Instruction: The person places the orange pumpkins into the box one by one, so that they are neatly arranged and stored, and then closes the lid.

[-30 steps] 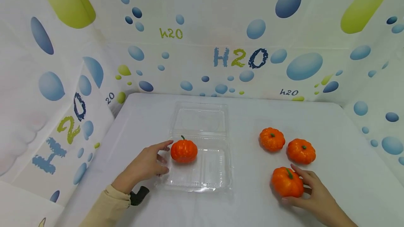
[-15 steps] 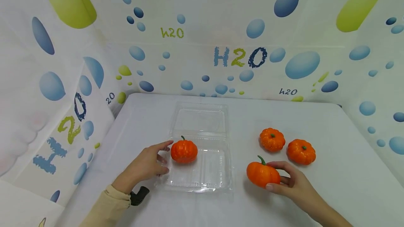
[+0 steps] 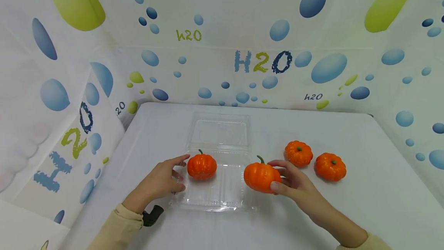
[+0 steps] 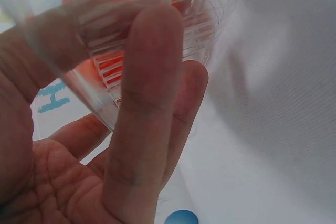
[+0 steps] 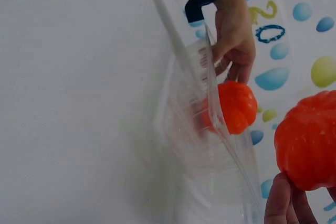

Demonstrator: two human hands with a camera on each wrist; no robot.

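My right hand point(image 3: 295, 182) holds an orange toy pumpkin point(image 3: 261, 177) with a green stem, gripped from its right side. That pumpkin overlaps the right edge of the open, clear plastic clamshell container point(image 3: 230, 200) in the head view; the right wrist view shows it at the right border, fingertips point(image 5: 278, 198) at its lower side. My left hand point(image 3: 159, 180) holds the container's left side. In the left wrist view, one finger shows through the clear wall and others stand in front. Inside the container, at its left, sits another orange pumpkin point(image 3: 202, 166), stem up.
Two more orange pumpkins, one speckled point(image 3: 298, 153) and one smoother point(image 3: 330, 167), rest on the white table point(image 3: 357, 138) to the right. The container's lid point(image 3: 220, 130) lies folded back. A patterned curtain point(image 3: 215, 18) encloses the table's back and sides.
My right hand has lifted the pumpkin off the table at the right and carried it left to the container's right edge. My left hand has stayed in place.
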